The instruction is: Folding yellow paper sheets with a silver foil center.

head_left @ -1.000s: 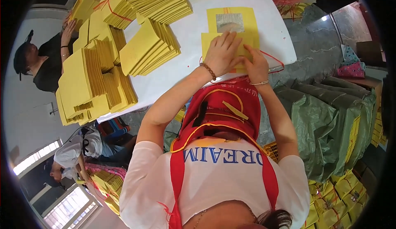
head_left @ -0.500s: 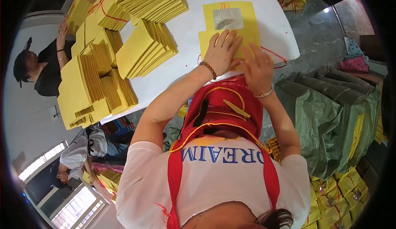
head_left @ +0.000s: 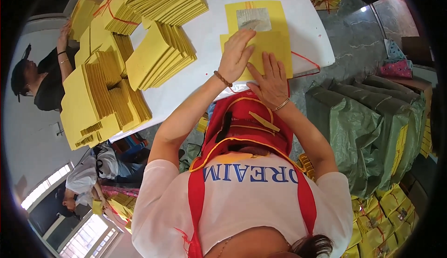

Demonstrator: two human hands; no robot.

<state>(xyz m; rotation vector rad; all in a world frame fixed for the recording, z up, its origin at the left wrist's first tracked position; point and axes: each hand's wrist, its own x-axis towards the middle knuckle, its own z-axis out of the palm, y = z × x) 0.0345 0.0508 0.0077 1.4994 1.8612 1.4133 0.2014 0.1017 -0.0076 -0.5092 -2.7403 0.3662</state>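
A stack of yellow paper (head_left: 270, 44) lies before me on a white table, its near part folded up over the far part. Beyond the fold, a silver-grey square (head_left: 257, 16) shows on the yellow sheet (head_left: 280, 18). My left hand (head_left: 236, 52) rests along the left side of the folded part, tilted on its edge, fingers stretched out and holding nothing. Flat on the near right part of the paper lies my right hand (head_left: 271, 80), fingers spread and open. A red string (head_left: 308, 59) emerges from beneath the paper on the right.
Stacks of folded yellow paper (head_left: 160, 55) crowd the left of the white table (head_left: 309, 30). Green plastic-wrapped bundles (head_left: 354, 132) stand at right, tied yellow packets (head_left: 384, 221) below them. Two people (head_left: 44, 79) work at the left.
My left hand has shifted left and turned from flat onto its edge. The right hand has come down and left, from raised beside the paper to flat on it.
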